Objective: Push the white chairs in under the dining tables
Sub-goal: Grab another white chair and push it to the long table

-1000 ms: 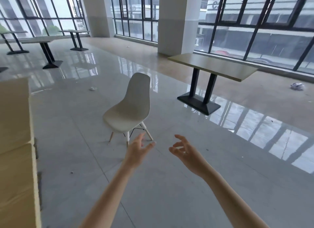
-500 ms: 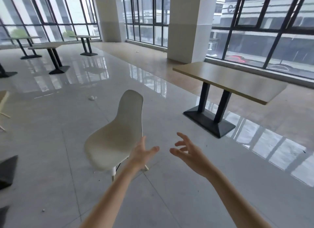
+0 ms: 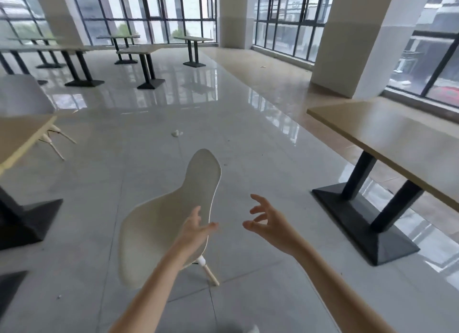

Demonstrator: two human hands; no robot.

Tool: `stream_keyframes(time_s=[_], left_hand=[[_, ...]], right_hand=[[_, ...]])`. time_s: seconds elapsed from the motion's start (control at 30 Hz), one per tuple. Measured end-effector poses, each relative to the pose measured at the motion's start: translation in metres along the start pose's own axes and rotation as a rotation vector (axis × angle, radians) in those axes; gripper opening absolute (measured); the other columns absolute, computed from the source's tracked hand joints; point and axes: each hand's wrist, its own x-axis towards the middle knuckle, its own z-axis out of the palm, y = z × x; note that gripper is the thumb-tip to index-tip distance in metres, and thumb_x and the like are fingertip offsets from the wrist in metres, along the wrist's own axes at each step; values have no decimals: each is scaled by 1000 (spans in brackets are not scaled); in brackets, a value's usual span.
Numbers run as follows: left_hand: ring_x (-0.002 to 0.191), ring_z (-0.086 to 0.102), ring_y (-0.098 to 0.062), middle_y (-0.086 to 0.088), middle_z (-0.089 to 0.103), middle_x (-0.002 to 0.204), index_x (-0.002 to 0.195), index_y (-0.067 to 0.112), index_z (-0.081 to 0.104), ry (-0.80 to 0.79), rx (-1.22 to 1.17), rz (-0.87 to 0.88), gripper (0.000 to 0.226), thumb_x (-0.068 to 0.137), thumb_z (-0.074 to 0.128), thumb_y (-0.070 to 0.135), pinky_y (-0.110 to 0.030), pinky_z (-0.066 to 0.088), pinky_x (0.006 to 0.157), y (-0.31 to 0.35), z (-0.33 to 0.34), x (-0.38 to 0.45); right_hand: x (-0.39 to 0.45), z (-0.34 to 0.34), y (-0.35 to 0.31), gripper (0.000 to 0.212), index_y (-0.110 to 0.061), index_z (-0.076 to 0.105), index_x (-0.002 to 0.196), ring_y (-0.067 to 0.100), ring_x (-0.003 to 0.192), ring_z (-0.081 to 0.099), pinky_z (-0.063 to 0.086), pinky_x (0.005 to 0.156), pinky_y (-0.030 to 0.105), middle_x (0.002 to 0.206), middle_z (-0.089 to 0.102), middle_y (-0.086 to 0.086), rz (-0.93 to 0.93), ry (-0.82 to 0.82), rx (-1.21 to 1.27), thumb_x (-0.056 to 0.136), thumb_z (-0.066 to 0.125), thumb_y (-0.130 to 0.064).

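A white shell chair point(image 3: 161, 223) with pale wooden legs stands on the tiled floor just in front of me, its seat facing left and its backrest rising toward the middle of the view. My left hand point(image 3: 195, 229) hovers over the chair's right edge with fingers spread, holding nothing. My right hand point(image 3: 267, 220) is open in the air just right of the chair, fingers curled apart. A wooden dining table point(image 3: 387, 136) on a black pedestal base stands at the right. A second table's corner point(image 3: 22, 133) shows at the left, with another white chair point(image 3: 22, 96) behind it.
Several more tables point(image 3: 139, 50) stand at the back near the windows. Two white pillars point(image 3: 367, 41) rise at the right and centre back. A crumpled white scrap point(image 3: 176, 133) lies on the floor beyond the chair. A black table base point(image 3: 27, 218) sits at the left.
The view has moved closer to the chair and swung left; the chair now sits directly below my hands. My left hand has come over the chair's edge. Both hands stay open.
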Motion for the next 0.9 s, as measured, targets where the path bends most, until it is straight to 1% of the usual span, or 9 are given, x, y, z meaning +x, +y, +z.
stream_keyframes(time_s=[0.13,0.23,0.37,0.5,0.63,0.7,0.8,0.83,0.9], left_hand=[[137,36,-22,-12,32,151,148,17,17,70,-50,-40,75,88,62,21,-32,30,109,27,20,84],[136,37,-23,-13,33,151,147,17,19,104,-46,-83,76,86,64,22,-32,30,109,48,30,152],[137,36,-23,-15,31,152,148,12,18,129,-82,-141,77,86,64,20,-32,30,111,75,32,229],[140,32,-23,-14,26,154,148,14,17,177,-119,-220,82,84,67,18,-31,30,111,85,28,280],[140,31,-21,-11,25,154,148,16,16,266,-178,-314,101,68,78,23,-35,32,111,83,29,319],[138,32,-19,-10,25,153,148,17,15,292,-179,-348,110,56,73,30,-34,33,110,83,29,329],[135,32,-17,-10,27,152,147,20,15,363,-176,-420,117,47,72,36,-34,32,110,83,37,354],[139,27,-19,-10,22,154,147,21,12,383,-166,-454,117,50,75,35,-35,29,112,86,40,361],[144,15,-22,-9,9,157,148,22,5,426,-140,-539,109,67,77,29,-37,22,116,88,47,375]], right_hand=[[99,-18,28,71,-23,28,142,16,99,54,42,83,23,120,54,3,-71,-107,-101,82,67,-24],[179,-35,37,67,-23,31,141,13,99,52,38,83,21,125,55,4,-130,-191,-179,83,64,-20],[281,-55,33,60,-21,35,139,19,110,54,41,90,26,127,55,5,-215,-300,-245,85,60,-14],[361,-60,28,58,-21,39,136,20,111,54,42,91,29,126,56,6,-312,-402,-273,83,57,-7],[431,-45,34,60,-20,37,137,22,116,52,42,97,34,129,56,6,-417,-579,-322,82,54,-1],[454,-33,38,62,-20,37,137,24,118,52,42,100,35,130,55,7,-469,-651,-345,80,52,1],[499,-16,44,64,-21,37,137,25,121,49,40,103,36,132,54,8,-570,-800,-403,79,50,2],[515,-10,46,64,-21,37,137,25,121,49,40,103,36,131,54,8,-602,-849,-417,79,50,2],[540,-2,47,64,-20,38,137,25,121,50,39,102,34,130,55,8,-672,-945,-442,78,50,2]])
